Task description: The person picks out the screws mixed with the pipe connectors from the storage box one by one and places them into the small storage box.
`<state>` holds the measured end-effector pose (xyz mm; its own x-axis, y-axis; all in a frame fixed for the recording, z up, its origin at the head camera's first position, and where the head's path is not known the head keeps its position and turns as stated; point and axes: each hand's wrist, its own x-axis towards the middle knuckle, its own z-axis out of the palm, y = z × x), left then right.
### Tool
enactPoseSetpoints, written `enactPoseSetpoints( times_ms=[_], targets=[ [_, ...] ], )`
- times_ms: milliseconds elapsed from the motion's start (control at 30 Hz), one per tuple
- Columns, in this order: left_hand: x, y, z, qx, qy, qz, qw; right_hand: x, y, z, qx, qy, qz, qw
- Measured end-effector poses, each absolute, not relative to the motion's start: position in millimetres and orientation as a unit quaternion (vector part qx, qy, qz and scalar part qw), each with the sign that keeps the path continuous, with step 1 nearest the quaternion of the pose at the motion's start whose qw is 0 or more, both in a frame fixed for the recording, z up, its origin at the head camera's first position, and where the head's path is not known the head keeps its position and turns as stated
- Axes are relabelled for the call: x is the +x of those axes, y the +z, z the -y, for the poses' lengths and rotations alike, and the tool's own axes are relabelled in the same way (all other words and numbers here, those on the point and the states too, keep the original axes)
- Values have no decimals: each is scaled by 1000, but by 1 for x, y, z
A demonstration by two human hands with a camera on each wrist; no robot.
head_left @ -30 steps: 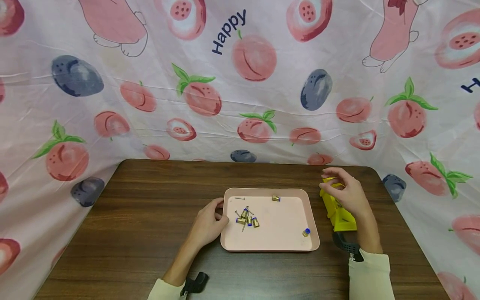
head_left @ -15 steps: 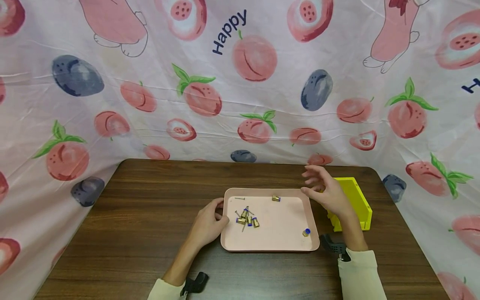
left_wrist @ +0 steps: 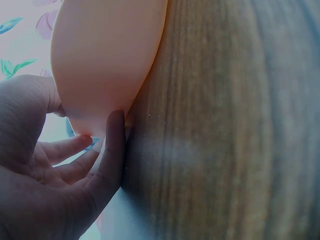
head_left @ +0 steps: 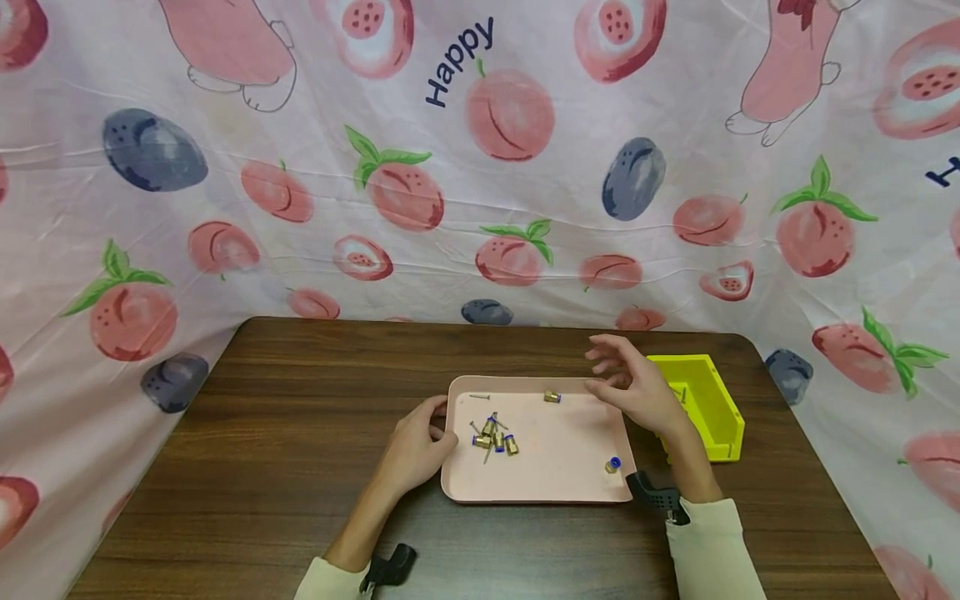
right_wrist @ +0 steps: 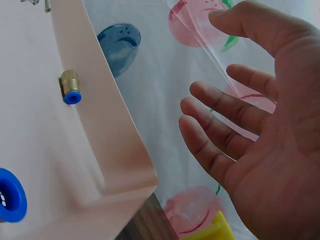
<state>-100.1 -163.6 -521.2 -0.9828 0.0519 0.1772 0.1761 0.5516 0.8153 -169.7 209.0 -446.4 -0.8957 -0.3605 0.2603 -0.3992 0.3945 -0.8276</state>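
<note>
My left hand [head_left: 417, 446] holds the left rim of a pale pink tray [head_left: 562, 483], thumb on one side and fingers on the other in the left wrist view. My right hand [head_left: 633, 387] hovers by the tray's far right corner, fingers spread, with nothing in it. Several brass fittings with blue collars and thin screws lie clustered in the tray's left half. One fitting [head_left: 552, 397] lies near the far rim, another fitting [head_left: 612, 465] near the right front corner. A lone screw [head_left: 480, 397] lies at the far left.
A yellow bin [head_left: 723, 417] stands right of the tray, partly behind my right forearm, with small pieces inside. Wood tabletop [head_left: 315, 375] surrounds the tray. A fruit-print cloth [head_left: 300, 150] hangs behind the table.
My right hand has moved left, from the yellow bin to the tray's far right corner. The bin, tilted earlier, now stands upright, let go. My left hand and the tray have stayed put.
</note>
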Motion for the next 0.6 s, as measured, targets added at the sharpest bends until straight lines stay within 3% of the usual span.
enactPoseSetpoints(
  times_ms=[167,600],
  targets=[
    [-101,-525,165,-70,-471,876,74,-170,-448,-207,228,499,836,14],
    [-96,-504,156,-19,-450,892,26,-170,-451,-205,245,496,833,8]
  ],
)
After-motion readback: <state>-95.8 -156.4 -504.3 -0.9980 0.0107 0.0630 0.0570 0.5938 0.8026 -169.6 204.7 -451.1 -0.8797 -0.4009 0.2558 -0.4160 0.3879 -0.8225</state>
